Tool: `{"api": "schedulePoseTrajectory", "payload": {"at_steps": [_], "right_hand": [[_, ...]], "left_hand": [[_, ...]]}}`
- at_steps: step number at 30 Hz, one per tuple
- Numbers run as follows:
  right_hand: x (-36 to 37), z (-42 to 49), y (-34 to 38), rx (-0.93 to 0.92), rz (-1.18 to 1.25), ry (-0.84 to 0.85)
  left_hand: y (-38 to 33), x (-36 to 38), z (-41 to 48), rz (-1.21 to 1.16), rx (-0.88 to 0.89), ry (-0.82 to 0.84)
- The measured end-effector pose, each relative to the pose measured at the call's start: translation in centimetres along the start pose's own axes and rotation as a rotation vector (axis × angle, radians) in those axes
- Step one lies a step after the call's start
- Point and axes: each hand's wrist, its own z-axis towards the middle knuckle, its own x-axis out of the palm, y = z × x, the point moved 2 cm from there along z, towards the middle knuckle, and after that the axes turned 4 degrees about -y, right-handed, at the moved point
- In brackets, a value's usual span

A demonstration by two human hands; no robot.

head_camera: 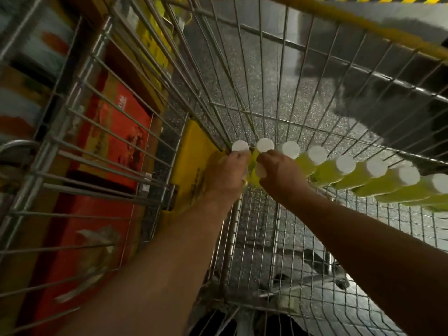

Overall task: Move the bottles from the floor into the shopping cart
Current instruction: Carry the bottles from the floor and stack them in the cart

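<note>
In the far left corner of the silver wire shopping cart [388,77], a white-capped yellow-green plastic bottle [240,147] is gripped by the left hand [230,173]. A second such bottle [260,171] is clasped in the right hand [276,173]. A row of matching bottles [344,170] is lined up rightward on the cart's floor. An orange carton [121,122] is seen beyond the left wall.

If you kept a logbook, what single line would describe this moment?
step: loading shopping cart | left hand: grips corner bottle | right hand: grips front bottle | bottle row: upright, to the right
</note>
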Motion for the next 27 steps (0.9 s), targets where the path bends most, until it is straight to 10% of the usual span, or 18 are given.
{"api": "schedulePoseTrajectory", "payload": {"at_steps": [27], "right_hand": [[0.5,0.5,-0.4,-0.090,-0.117,0.003]], "left_hand": [[-0.4,1.9,0.4,0.094,0.053,-0.042]]}}
